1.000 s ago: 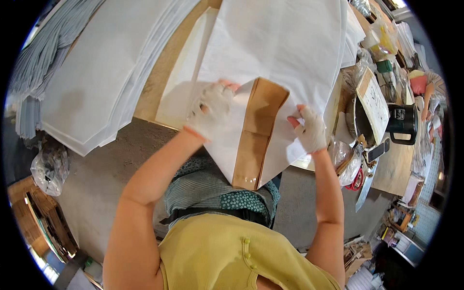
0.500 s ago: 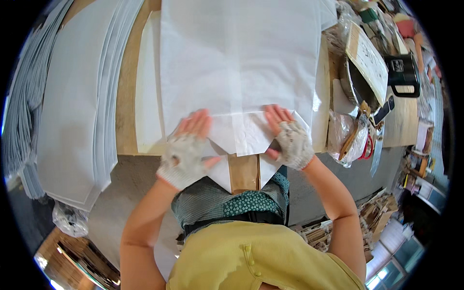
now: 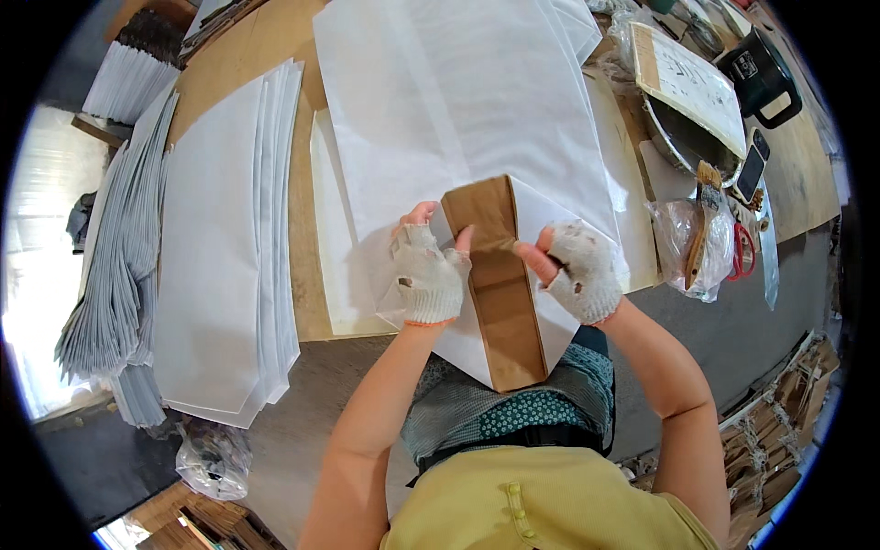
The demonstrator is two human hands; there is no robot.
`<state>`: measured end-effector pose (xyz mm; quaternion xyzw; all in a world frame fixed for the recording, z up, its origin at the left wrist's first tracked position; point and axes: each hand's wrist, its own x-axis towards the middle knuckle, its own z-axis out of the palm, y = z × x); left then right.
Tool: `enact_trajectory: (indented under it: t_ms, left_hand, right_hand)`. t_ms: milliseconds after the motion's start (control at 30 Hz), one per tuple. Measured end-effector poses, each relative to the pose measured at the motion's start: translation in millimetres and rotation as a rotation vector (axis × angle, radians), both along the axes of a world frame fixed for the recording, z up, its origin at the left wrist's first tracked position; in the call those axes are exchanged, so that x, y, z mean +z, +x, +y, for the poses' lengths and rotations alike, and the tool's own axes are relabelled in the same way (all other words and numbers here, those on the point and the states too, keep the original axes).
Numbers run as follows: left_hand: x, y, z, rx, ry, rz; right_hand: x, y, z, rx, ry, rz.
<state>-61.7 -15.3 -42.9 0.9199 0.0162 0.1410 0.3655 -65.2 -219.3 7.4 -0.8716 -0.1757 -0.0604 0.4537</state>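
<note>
Spreading the white bag point(image 3: 458, 101) at its brown panel point(image 3: 504, 302), over the desk point(image 3: 240, 46) edge, seems your step; left hand point(image 3: 429, 280) fingers apart, right hand point(image 3: 584, 275) unclear; next probably calls for even creasing.

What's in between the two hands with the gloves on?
In the head view, a creased brown strip lies between the left hand and the right hand. It shows at the folded near end of the big white sheet.
</note>
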Motion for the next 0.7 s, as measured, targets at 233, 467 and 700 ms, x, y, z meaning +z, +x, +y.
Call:
enact_trajectory:
  t_ms: [233,467,700]
  left_hand:
    - [18.8,1.2,37.6,-0.198,-0.641,0.329]
    - [12.1,19.6,58.6,-0.193,-0.433,0.378]
    - [21.6,21.4,58.4,-0.22,-0.567,0.433]
  right_hand:
    - [-43.6,-6.2,9.3,-0.044,-0.058,0.309]
    - [-46.1,-0.8,59.3,-0.049,-0.016,0.222]
    - [-36.1,0.4,65.0,-0.157,0.1,0.395]
